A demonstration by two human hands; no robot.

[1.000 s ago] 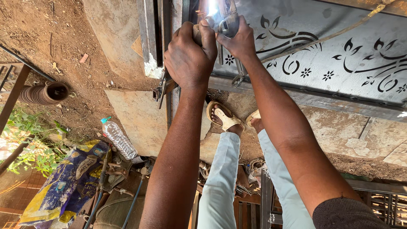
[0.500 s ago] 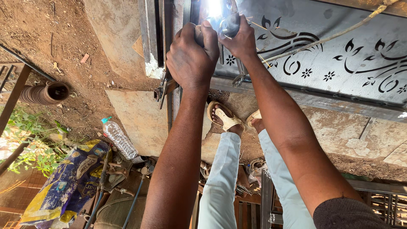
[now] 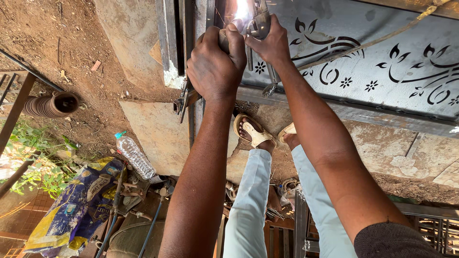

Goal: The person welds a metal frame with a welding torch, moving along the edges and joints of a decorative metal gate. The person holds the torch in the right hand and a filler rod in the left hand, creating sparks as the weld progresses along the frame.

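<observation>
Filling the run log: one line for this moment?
left hand: grips handle | right hand: on welding holder | bright arc at metal panel

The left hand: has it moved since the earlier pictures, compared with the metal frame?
No. The left hand is clenched at the same spot, beside the upright metal frame.

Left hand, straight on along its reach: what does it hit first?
Probably the upright metal frame bar at the bright glare. The left hand is fisted on a handle right beside it, next to the right hand and the patterned metal panel. Depth is unclear.
</observation>
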